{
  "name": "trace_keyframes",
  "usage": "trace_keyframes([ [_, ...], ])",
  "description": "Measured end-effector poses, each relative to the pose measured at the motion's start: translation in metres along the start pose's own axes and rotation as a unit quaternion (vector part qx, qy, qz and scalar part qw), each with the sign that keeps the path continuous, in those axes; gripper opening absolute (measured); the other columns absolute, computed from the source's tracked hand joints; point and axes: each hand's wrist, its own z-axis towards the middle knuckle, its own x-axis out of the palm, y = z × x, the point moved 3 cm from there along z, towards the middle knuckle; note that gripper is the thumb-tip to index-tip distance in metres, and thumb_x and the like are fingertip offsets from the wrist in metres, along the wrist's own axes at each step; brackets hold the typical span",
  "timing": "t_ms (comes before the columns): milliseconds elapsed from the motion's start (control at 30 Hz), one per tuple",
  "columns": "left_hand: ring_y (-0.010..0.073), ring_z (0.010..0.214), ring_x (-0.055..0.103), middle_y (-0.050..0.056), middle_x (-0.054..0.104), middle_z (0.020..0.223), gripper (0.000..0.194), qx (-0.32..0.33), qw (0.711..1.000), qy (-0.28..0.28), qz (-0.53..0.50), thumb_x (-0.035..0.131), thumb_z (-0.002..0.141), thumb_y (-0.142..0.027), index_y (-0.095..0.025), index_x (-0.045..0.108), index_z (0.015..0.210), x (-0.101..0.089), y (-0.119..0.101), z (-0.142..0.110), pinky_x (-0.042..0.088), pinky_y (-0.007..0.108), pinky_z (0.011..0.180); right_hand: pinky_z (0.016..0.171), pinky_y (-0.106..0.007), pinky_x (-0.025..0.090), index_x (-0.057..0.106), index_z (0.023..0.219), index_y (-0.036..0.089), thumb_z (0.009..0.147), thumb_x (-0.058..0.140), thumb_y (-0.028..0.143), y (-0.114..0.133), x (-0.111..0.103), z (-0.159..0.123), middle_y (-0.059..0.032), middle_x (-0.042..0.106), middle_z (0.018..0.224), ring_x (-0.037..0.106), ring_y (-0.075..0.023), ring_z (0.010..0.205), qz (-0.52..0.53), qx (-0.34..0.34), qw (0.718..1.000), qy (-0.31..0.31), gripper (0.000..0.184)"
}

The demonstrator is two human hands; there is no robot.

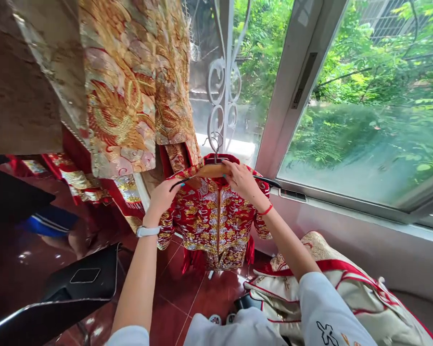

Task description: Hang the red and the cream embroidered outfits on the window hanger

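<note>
A red jacket (212, 216) with dense gold embroidery hangs on a wooden hanger (211, 170) whose metal hook (216, 142) rises toward the white window grille. My left hand (164, 194), with a white watch on the wrist, pinches the jacket's left shoulder by the hanger's dark arm. Fingers of my right hand (243, 181), a red band on its wrist, are closed on the collar at the hanger's right side.
Gold and red embroidered garments (130, 91) hang at the upper left. A cream and red garment (332, 283) lies at lower right under the window sill (346, 211). A black chair (79, 283) stands at lower left on red floor tiles (187, 293).
</note>
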Motion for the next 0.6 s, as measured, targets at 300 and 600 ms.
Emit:
trace_keyframes([
  [300,0.035,0.131,0.044,0.023,0.052,0.132,0.05,-0.086,0.949,-0.305,-0.012,0.05,0.091,-0.033,-0.01,0.051,0.136,0.008,-0.003,-0.096,0.037,0.057,0.11,0.109,-0.049,0.043,0.056,0.129,0.02,0.087,0.044,0.022,-0.099,-0.003,-0.245,-0.0141,0.058,0.13,0.053,-0.0272,0.126,-0.01,0.284,0.95,-0.127,0.044],
  [600,0.0308,0.076,0.068,0.009,0.066,0.084,0.035,-0.369,0.907,0.087,-0.182,0.055,0.055,-0.045,-0.024,0.062,0.082,0.138,0.098,-0.296,0.06,0.046,0.072,0.091,-0.063,0.045,0.064,0.127,0.008,0.075,0.054,0.05,-0.177,-0.18,-0.582,-0.0347,0.061,0.126,0.06,-0.0461,0.114,-0.321,0.761,0.521,-0.214,0.068],
])
